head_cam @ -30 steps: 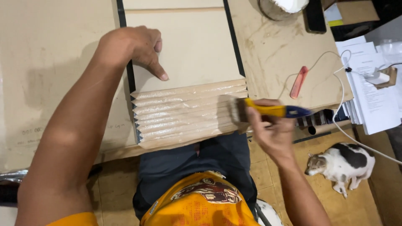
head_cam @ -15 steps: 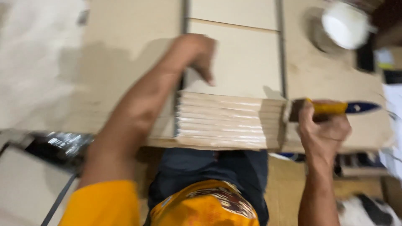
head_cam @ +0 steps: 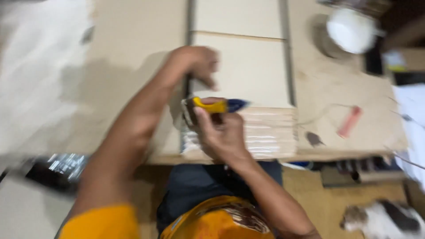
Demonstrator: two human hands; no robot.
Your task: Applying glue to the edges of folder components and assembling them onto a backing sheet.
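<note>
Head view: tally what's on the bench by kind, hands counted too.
Hands: 2, left hand, right hand
Paintbrush, yellow and blue handle: 1
Fanned stack of boards: 1
White bowl: 1
Red tool: 1
Total: 6

Room around the stack of paper pieces (head_cam: pixel 265 132) is pretty mixed. Left of the stack, the left hand (head_cam: pixel 195 64) and its forearm cut across diagonally, so that side is blocked. The right hand (head_cam: pixel 221 132) sits on the stack's left end, with the brush (head_cam: pixel 212 106) it holds lying across the stack's top edge. Above the stack the pale board (head_cam: pixel 243 66) is open and flat. Right of the stack the table (head_cam: pixel 354 88) is mostly bare, just a pink stick (head_cam: pixel 349 121) and thin wire (head_cam: pixel 318 113) nearby. A white bowl (head_cam: pixel 352 31) sits well beyond, upper right.
</note>
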